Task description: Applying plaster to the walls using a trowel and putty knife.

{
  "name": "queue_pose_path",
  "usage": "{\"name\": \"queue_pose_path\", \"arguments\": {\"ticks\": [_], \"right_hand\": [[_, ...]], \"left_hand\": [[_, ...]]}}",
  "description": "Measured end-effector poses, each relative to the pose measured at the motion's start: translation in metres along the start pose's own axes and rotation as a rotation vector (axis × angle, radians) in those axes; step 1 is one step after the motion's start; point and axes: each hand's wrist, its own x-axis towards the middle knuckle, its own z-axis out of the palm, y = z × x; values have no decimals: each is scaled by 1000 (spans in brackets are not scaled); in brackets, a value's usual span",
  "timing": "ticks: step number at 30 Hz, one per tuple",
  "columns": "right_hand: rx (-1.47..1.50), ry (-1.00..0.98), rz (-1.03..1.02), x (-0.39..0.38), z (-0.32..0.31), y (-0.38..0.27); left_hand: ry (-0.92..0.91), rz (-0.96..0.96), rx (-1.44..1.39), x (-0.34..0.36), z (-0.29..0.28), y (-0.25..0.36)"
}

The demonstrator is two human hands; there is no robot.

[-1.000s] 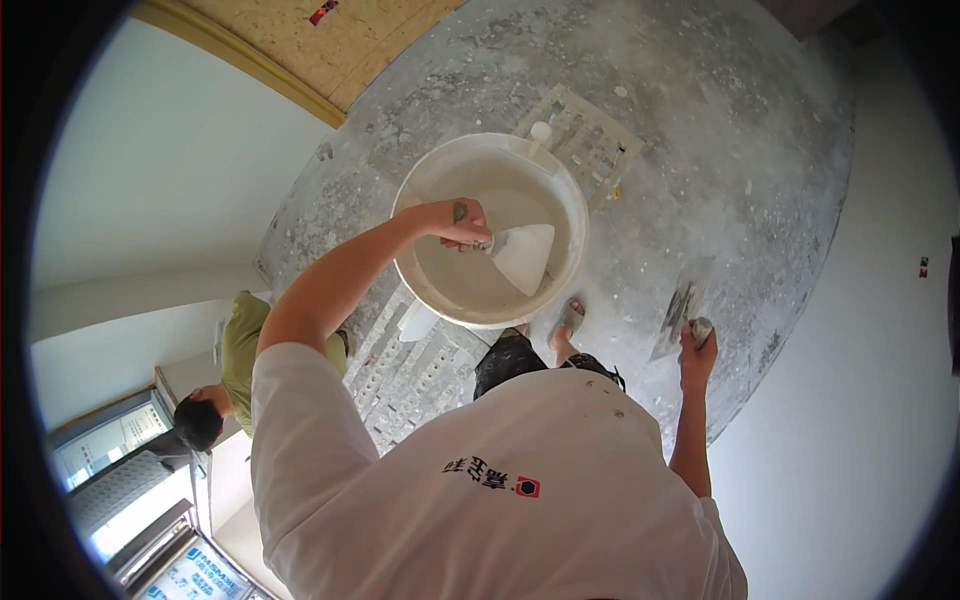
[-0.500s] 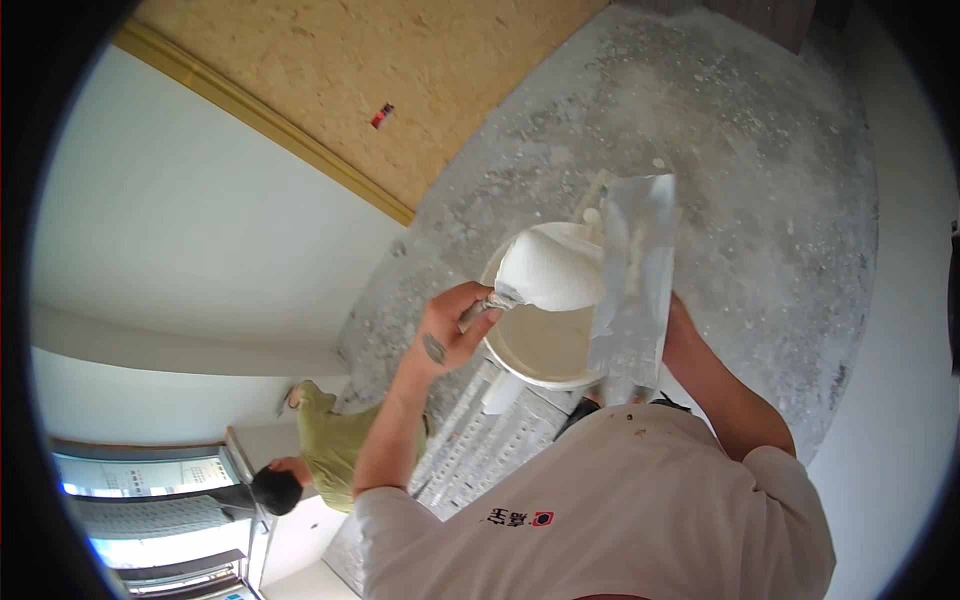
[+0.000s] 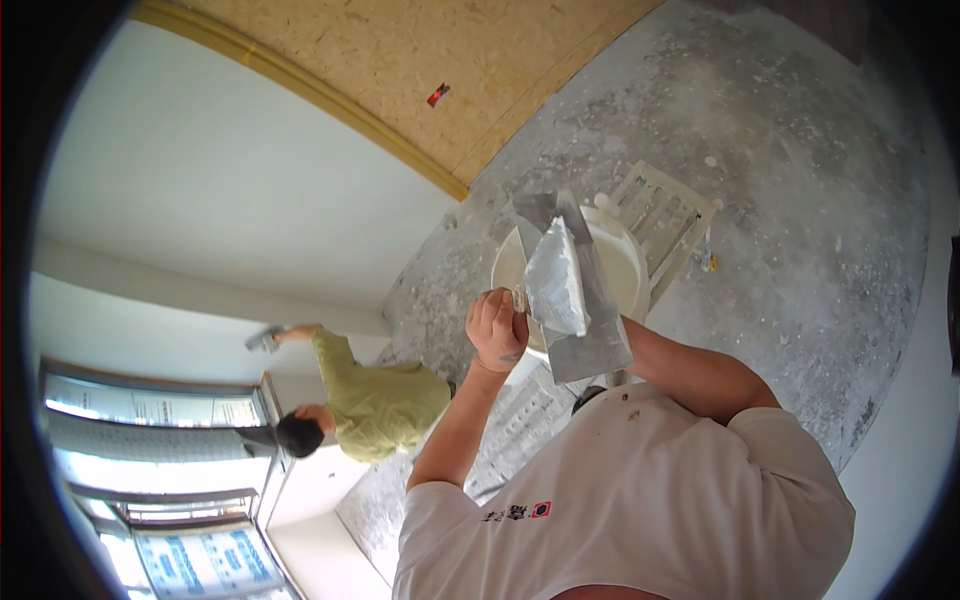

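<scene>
My left hand (image 3: 497,325) is closed around the handle of a putty knife (image 3: 556,280), its wide blade coated with white putty. That blade lies against the face of a long rectangular steel trowel (image 3: 592,352). My right forearm (image 3: 695,375) reaches behind the trowel, where the hand gripping it is hidden. Both tools are over a round white bucket (image 3: 640,268), whose inside shows pale putty. The trowel covers the middle of the bucket opening.
A pale slatted stool (image 3: 672,225) stands beside the bucket on the splattered grey floor (image 3: 790,220). At left, a co-worker in a green shirt (image 3: 385,405) holds a trowel (image 3: 264,341) to the wall. A wood-chip board (image 3: 370,60) with yellow edging is at top left.
The putty knife has come down from above the bucket onto the trowel, and its blade has turned. The trowel has tilted and shifted left. The co-worker's arm is stretched further toward the wall.
</scene>
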Motion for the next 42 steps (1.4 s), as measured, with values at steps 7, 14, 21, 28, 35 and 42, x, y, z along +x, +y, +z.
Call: {"name": "queue_pose_path", "arguments": {"ticks": [7,14,21,28,35,42], "right_hand": [[92,192,170,-74,-105,-11],[443,-197,855,-90,-82,-17],[176,-349,1252,-90,-76,21],[-203,-316,1510,-169,-49,161],[-426,12,1074,-298,-7,285],[484,-176,1771,-388,74,393]], "left_hand": [[-158,-93,293,-16,-34,81],[-274,-519,546,-95,-100,164],[512,-1530,-914,-105,-97,309],[574,-1539,-916,-184,-135,412],[699,-1980,-549,-315,-222,645],[1681,-2107,-19,-391,-194,892]]}}
